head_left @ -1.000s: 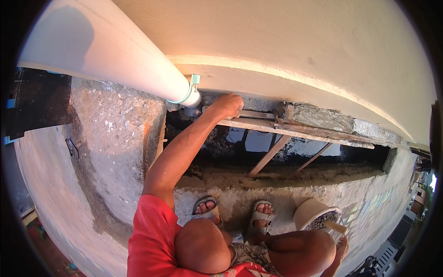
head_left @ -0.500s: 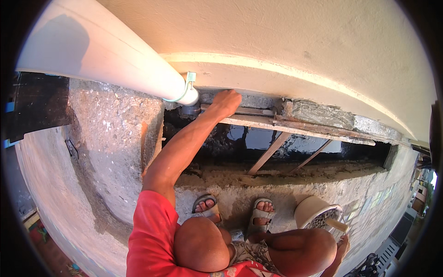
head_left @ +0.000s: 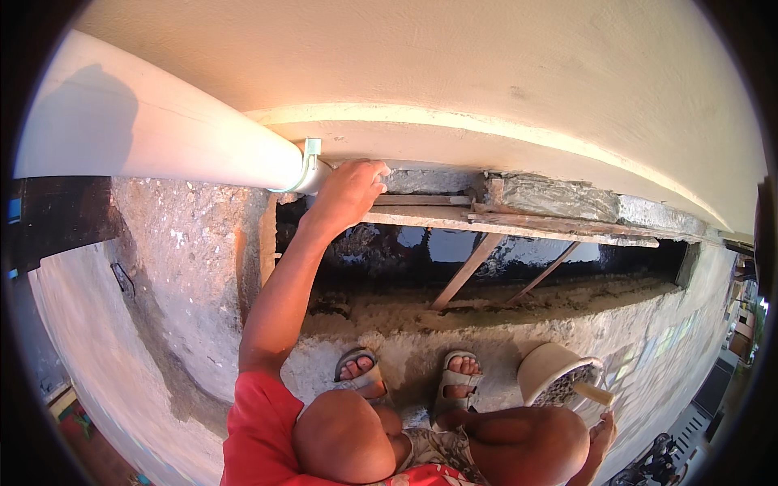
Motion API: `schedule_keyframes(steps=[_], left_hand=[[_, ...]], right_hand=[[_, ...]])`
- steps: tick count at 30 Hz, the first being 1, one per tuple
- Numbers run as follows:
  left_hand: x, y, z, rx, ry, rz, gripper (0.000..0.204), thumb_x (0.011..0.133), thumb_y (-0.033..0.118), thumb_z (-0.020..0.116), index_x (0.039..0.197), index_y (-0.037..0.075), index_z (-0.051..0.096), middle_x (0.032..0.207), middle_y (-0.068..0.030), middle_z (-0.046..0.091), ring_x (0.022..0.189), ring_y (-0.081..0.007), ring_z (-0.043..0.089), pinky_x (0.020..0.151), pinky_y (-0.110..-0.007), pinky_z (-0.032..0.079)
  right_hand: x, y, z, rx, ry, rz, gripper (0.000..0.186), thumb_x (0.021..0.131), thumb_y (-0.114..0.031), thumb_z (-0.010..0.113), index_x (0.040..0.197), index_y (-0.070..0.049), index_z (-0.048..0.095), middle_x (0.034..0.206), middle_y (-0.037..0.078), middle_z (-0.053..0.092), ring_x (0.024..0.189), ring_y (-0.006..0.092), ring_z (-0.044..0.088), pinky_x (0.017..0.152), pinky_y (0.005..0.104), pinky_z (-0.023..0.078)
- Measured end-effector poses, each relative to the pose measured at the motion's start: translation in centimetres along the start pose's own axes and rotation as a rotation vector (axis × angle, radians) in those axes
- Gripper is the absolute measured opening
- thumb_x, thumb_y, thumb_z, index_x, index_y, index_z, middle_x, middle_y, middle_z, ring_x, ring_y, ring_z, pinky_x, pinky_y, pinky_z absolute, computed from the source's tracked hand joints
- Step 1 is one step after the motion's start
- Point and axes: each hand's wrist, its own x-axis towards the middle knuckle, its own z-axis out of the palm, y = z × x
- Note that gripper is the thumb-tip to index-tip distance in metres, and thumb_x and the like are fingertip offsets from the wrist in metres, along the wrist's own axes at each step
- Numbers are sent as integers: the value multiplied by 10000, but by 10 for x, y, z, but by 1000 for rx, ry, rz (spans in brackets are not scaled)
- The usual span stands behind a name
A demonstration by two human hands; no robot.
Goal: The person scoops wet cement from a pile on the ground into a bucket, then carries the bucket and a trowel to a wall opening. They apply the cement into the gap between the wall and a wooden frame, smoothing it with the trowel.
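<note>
My left hand reaches forward to the ledge at the foot of the wall, beside the lower end of a thick white pipe. Its fingers are curled at the fresh grey mortar; whatever may be in them is hidden. Below the wrist, a wooden board runs along the ledge. My right hand is low at the right, past my knee, partly hidden, with its visible fingers stretched and holding nothing I can see. Next to it stands a pale bucket of grey mortar, a wooden tool handle sticking out.
Between my feet and the wall lies an open channel with dark water. Two wooden struts brace the board across it. A rough concrete block rises on the left. My sandalled feet are on the near concrete edge.
My left hand has shifted a little left along the ledge, nearer the pipe, and its fingers have loosened slightly from a fist. The view has tilted slightly. My right hand stays beside the bucket.
</note>
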Motion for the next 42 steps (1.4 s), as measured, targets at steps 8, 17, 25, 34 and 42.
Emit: schedule_keyframes(steps=[8,17,25,34,42], left_hand=[[-84,67,-26,-452,-223,-329,308,846,103,688,1122,-20,625,831,-102,641,655,-166,569,619,-307,468],[-128,90,37,-240,-713,-38,403,886,251,655,1211,27,576,1061,-137,633,1017,-314,601,877,-416,473],[-113,129,36,-25,-921,89,413,881,241,649,1216,11,573,1113,-171,624,1085,-342,582,927,-438,459],[-102,214,40,277,-1397,444,309,876,211,644,1069,-24,591,921,-223,641,927,-409,631,790,-483,501],[-133,303,202,-281,-1032,280,848,853,351,675,1434,-97,251,1318,-336,422,1249,-438,443,1043,-454,372]], right_hand=[[17,31,-21,-134,27,-67,287,957,-367,538,912,-86,575,573,-45,400,453,44,382,371,210,295],[33,42,-20,-188,24,-96,214,921,-336,588,863,-130,585,646,-53,471,529,47,429,440,207,309],[55,78,-38,-309,15,-208,244,945,-268,570,1052,-55,625,691,-19,496,569,69,467,469,228,351],[40,105,-23,-458,54,-200,501,962,-268,555,1423,-111,440,964,71,617,729,148,559,564,298,476],[27,130,16,-129,-163,-33,625,980,-189,492,1532,-164,201,950,61,583,723,131,603,554,289,540]])
